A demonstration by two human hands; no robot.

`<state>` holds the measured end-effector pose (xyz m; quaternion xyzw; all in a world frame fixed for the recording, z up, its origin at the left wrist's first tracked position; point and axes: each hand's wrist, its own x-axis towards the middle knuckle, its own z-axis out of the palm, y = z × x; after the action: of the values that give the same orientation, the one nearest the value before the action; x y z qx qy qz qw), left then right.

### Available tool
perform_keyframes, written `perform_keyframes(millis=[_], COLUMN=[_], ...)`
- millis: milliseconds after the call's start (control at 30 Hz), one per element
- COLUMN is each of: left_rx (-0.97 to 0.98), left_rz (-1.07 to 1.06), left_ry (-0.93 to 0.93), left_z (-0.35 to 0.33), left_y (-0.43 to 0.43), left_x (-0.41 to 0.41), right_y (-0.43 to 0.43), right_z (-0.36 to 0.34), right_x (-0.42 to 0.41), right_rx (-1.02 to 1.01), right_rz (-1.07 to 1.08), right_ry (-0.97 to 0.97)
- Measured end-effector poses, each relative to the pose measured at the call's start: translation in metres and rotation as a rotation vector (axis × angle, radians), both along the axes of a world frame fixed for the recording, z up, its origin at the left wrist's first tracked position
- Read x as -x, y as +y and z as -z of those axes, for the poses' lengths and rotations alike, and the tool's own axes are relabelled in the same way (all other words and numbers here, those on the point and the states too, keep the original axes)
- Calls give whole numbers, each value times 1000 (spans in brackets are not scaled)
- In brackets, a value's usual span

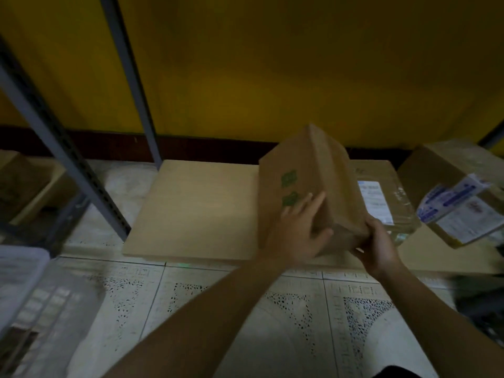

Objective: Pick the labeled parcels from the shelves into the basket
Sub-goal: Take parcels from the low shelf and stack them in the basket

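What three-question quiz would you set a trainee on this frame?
1. True or false: the brown box with green marks lies flat with no hand on it.
2. Which hands hold that box? A) left only B) right only C) both
3. Fill in: the taped parcel behind the box carries a ____ label.
Key: 1 false, it is held tilted by the left hand and the right hand; 2 C; 3 white.
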<state>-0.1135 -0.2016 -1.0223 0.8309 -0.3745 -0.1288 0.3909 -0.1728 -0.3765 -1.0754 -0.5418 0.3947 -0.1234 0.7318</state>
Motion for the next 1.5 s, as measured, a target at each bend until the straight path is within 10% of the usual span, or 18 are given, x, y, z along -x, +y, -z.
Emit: perform_keyframes(millis=[300,633,800,1000,1200,1367,1500], left_rx=[-40,778,1135,613,499,407,429], left_rz=[-144,-703,-658,-409,-239,-60,-446], left_ry=[100,570,733,944,994,655,447], left_z=[21,-35,-54,-23,-22,-46,-38], left_y=[4,77,103,102,111,104,82], left_x=[-14,-69,-99,-79,-75,-80,-78], right_y=[17,76,61,60,61,37,27], right_z=[-14,-113,-157,-68,-66,-107,-103], right_x=[-12,-57,-78,-80,-79,-87,-86], right_rx=[112,526,462,94,-172,-103,-128], right_rz=[-53,-408,-517,-610,-490,-452,-398], right_ry=[6,-323,-443,-104,-172,87,58])
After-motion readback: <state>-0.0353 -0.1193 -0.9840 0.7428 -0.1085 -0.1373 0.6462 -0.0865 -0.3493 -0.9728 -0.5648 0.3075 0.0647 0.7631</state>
